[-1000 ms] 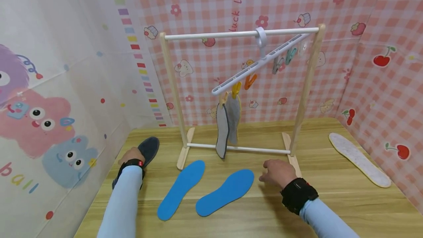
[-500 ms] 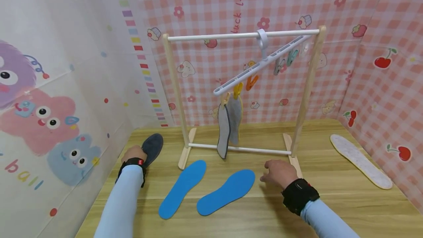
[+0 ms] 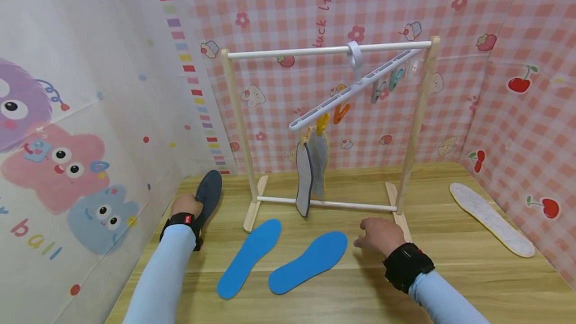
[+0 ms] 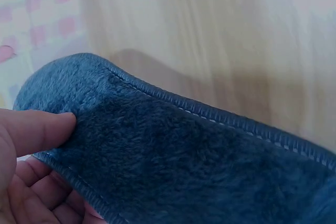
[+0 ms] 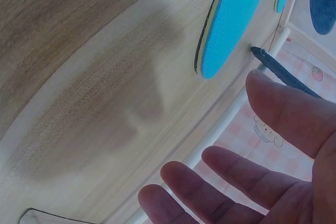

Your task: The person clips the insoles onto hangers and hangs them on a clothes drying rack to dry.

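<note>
At the left of the table, my left hand (image 3: 187, 205) holds a dark blue fleecy insole (image 3: 210, 191). In the left wrist view the thumb lies on the insole's plush face (image 4: 173, 156) and the other fingers are behind its edge, pinching it. My right hand (image 3: 382, 235) hovers beside the right-hand blue insole (image 3: 308, 262), fingers apart and holding nothing. Another blue insole (image 3: 249, 259) lies flat to the left of that one. From the hanger (image 3: 333, 100), a grey dark-edged insole (image 3: 303, 179) and a grey yellow-edged insole (image 3: 320, 159) hang by clothespins.
A wooden rack with a white top bar (image 3: 288, 51) carries the hanger, which slants toward me at its left end. Orange (image 3: 340, 113), grey (image 3: 378, 91) and green clothespins (image 3: 395, 79) hang on it. A whitish insole (image 3: 490, 219) lies at the far right, near the patterned cloth wall.
The left hand has moved slightly forward and right with the dark blue insole, whose far end now points more steeply upward. My right hand stays in place.
</note>
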`<action>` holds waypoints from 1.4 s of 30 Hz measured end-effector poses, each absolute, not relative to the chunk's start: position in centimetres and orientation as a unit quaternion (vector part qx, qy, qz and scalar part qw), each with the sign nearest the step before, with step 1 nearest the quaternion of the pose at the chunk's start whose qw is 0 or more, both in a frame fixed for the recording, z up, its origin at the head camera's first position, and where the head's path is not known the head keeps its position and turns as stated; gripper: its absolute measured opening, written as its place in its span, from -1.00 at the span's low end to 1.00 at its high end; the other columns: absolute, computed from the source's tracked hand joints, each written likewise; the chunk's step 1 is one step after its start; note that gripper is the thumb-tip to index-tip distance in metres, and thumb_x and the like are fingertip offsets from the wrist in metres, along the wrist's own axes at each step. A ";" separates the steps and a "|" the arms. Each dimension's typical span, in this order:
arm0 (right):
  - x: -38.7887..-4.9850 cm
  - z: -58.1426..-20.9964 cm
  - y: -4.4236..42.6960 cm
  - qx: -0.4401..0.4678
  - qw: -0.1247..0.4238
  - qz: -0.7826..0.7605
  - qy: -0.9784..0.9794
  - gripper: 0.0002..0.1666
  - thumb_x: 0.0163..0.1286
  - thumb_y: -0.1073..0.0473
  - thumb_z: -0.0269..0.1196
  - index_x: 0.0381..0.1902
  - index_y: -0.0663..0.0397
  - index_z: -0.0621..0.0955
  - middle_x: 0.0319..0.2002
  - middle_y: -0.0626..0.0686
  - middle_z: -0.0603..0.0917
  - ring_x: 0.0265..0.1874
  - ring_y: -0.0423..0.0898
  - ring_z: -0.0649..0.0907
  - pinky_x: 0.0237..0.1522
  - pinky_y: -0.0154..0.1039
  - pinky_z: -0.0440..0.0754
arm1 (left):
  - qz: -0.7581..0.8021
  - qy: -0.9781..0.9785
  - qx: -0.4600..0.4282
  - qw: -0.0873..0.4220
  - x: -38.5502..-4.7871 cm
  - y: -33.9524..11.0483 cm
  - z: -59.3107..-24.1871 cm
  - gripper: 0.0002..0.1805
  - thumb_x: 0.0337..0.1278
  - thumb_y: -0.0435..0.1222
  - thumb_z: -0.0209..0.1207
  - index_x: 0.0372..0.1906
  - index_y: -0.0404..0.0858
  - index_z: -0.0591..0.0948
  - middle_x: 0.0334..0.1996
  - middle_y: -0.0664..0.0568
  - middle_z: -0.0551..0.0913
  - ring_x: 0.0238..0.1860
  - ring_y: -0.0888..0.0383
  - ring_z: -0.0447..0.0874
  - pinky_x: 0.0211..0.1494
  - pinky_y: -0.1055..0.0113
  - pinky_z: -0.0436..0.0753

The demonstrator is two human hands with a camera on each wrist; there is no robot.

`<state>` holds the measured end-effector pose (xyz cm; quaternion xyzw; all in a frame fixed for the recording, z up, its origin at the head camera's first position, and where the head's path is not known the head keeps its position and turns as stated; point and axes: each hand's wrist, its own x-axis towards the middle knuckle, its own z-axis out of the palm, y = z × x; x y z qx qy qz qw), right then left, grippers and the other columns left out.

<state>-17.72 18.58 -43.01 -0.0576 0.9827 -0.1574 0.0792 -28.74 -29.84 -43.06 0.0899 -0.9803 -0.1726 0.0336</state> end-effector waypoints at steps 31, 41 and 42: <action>-18.1 -42.7 18.2 -0.056 0.080 -0.158 0.983 -0.44 0.16 -0.01 0.47 0.02 0.24 0.67 -0.05 0.24 0.70 -0.10 0.20 0.66 -0.15 0.10 0.61 | -0.375 -0.900 0.089 0.203 -26.7 -21.0 -40.1 -0.79 0.07 -0.27 0.21 -0.56 -0.29 0.51 -0.59 -0.10 0.57 -0.51 -0.05 0.52 -0.51 0.23 0.40; -18.1 -42.8 18.2 -0.058 0.081 -0.155 0.983 -0.44 0.16 -0.01 0.47 0.01 0.24 0.67 -0.06 0.24 0.70 -0.10 0.19 0.66 -0.14 0.10 0.60 | -0.428 -0.867 0.046 0.250 -25.6 -17.3 -39.9 -0.85 0.05 -0.31 0.23 -0.47 -0.28 0.51 -0.63 -0.09 0.53 -0.59 -0.01 0.47 -0.55 0.24 0.38; -18.2 -42.8 18.2 -0.058 0.081 -0.156 0.983 -0.44 0.17 -0.01 0.47 0.02 0.24 0.67 -0.06 0.24 0.70 -0.10 0.19 0.66 -0.14 0.10 0.60 | -0.429 -0.866 0.039 0.252 -25.5 -16.9 -39.9 -0.86 0.06 -0.32 0.23 -0.47 -0.29 0.52 -0.63 -0.09 0.53 -0.59 0.00 0.48 -0.56 0.25 0.38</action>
